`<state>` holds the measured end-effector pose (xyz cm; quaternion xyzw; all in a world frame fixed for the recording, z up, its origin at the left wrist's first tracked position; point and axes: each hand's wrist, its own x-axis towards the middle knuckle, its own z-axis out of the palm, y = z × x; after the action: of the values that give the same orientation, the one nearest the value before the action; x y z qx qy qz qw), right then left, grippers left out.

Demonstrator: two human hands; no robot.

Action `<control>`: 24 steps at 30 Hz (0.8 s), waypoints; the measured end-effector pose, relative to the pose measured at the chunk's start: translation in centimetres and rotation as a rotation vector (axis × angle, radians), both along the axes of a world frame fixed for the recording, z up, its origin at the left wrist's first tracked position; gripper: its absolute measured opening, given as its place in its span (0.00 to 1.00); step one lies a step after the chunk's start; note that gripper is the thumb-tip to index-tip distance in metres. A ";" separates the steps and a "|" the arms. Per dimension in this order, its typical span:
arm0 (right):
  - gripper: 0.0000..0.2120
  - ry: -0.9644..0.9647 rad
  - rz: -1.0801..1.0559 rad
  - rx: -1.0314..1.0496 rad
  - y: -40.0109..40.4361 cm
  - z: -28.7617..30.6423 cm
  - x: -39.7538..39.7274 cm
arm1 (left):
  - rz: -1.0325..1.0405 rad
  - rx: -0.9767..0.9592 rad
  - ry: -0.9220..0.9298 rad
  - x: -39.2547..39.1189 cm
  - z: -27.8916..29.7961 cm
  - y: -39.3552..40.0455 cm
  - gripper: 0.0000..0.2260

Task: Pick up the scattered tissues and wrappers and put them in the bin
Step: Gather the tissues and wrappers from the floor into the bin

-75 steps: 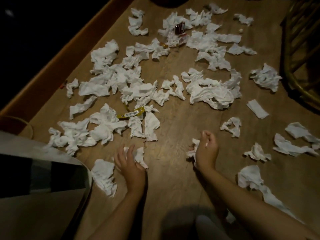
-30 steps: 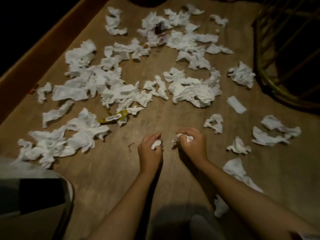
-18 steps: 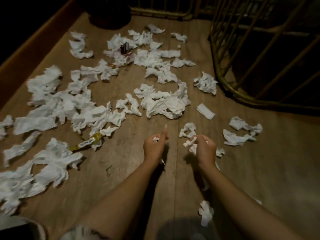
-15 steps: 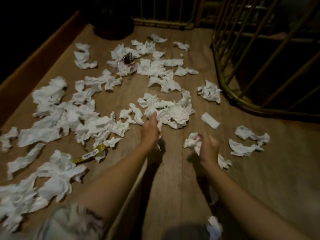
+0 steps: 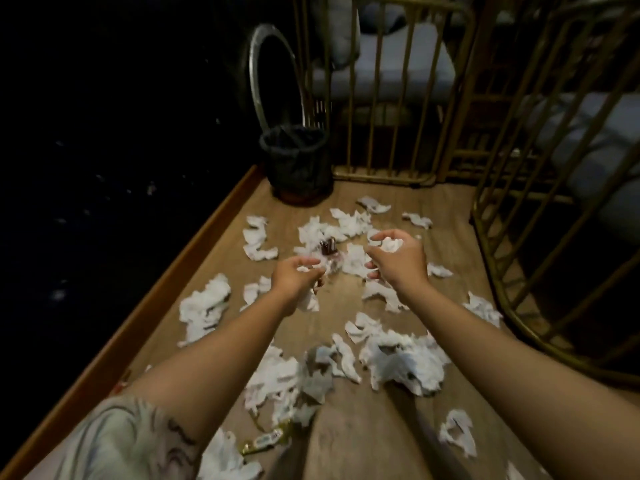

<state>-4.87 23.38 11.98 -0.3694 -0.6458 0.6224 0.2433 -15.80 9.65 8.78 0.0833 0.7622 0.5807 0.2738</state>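
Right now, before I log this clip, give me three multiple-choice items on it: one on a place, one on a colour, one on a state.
1. Where does the bin stand?
A. Far end of the floor, beside the gold railing
B. Between the two arms
C. Lying on the tissues

2. What colour is the bin liner?
A. White
B. Black
C. Yellow

3. What is in the right hand?
A. Nothing
B. The yellow wrapper
C. A crumpled white tissue

Answers:
1 A, it stands upright in the far corner by the railing.
2 B, the liner is dark black.
3 C, white tissue shows between the curled fingers; the yellow wrapper lies on the floor.
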 end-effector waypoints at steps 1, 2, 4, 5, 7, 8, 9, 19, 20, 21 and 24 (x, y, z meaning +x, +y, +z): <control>0.05 -0.019 0.027 0.055 -0.1 1.8 -0.7 | -0.007 -0.001 0.032 -0.9 1.5 -0.3 0.06; 0.04 -0.042 0.049 0.107 -0.1 3.4 -1.6 | -0.002 -0.010 0.070 -1.7 3.1 -0.5 0.08; 0.07 -0.060 0.057 0.184 0.0 6.0 -3.3 | 0.027 -0.023 0.139 -3.6 5.8 -0.3 0.13; 0.08 -0.057 0.046 0.200 0.1 7.0 -4.2 | 0.038 -0.026 0.172 -4.7 6.9 0.0 0.15; 0.12 -0.021 0.008 0.184 0.6 7.9 -5.9 | 0.046 -0.015 0.192 -6.5 8.7 0.9 0.17; 0.13 0.002 -0.021 0.136 1.1 7.9 -6.7 | 0.059 0.003 0.188 -7.4 9.3 1.4 0.17; 0.13 0.024 -0.051 0.066 1.6 7.9 -7.5 | 0.084 0.028 0.182 -8.3 9.7 2.1 0.16; 0.19 0.095 0.017 -0.512 11.6 7.1 -19.5 | 0.303 0.180 -0.016 -22.3 9.1 13.2 0.08; 0.20 0.096 0.024 -0.518 12.6 7.1 -21.3 | 0.313 0.182 -0.016 -24.2 8.6 14.3 0.10; 0.20 0.093 0.038 -0.531 13.5 7.0 -23.1 | 0.323 0.179 -0.013 -26.0 8.1 15.2 0.11; 0.16 0.069 0.089 -0.565 16.6 5.3 -29.2 | 0.337 0.202 -0.056 -31.2 6.5 18.0 0.12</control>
<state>-34.05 39.95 17.23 -0.3723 -0.4539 0.7998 0.1251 -47.01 27.66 15.29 -0.0349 0.6951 0.6941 0.1841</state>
